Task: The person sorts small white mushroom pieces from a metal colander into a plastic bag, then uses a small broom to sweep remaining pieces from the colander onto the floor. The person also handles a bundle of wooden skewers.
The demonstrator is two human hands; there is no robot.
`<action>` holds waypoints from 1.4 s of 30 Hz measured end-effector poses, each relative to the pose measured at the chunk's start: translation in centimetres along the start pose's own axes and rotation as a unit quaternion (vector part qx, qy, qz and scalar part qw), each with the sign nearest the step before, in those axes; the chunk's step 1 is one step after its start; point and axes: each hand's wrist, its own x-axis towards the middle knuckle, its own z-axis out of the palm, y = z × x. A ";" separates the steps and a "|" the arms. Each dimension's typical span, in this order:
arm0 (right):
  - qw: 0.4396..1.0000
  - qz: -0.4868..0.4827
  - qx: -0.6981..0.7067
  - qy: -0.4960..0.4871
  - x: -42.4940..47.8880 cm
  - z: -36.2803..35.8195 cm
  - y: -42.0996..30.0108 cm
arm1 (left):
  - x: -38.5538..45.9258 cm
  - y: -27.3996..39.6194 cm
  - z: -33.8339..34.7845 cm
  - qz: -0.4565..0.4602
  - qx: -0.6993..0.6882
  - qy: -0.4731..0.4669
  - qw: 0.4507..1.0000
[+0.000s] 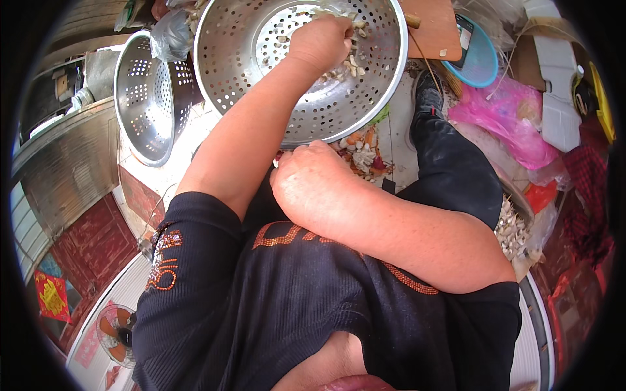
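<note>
A large perforated steel colander (234, 54) stands before me, with pale garlic cloves (356, 68) scattered inside it. My left hand (320, 41) reaches over the colander among the cloves, its fingers curled and partly hidden by the back of the hand. Whether it holds any cloves, I cannot tell. Near my lap, below the colander's near rim, my right hand (310, 173) is bent inward beside my left forearm. Its fingers are curled, and a small bit of white and dark red shows by the fingertips; the grip itself is hidden.
Another perforated steel colander (146, 102) leans on its side at left. Vegetable scraps and peelings (364, 154) lie on the tiles. A wooden board (433, 29), a blue plastic basin (481, 63) and a pink plastic bag (508, 119) are at right. More garlic (511, 232) lies beside my right leg.
</note>
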 end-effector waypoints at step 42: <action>1.000 0.000 0.004 -0.025 0.4 -0.3 0.0 | 1.6 -4.7 -3.2 -0.107 -0.191 0.036 0.975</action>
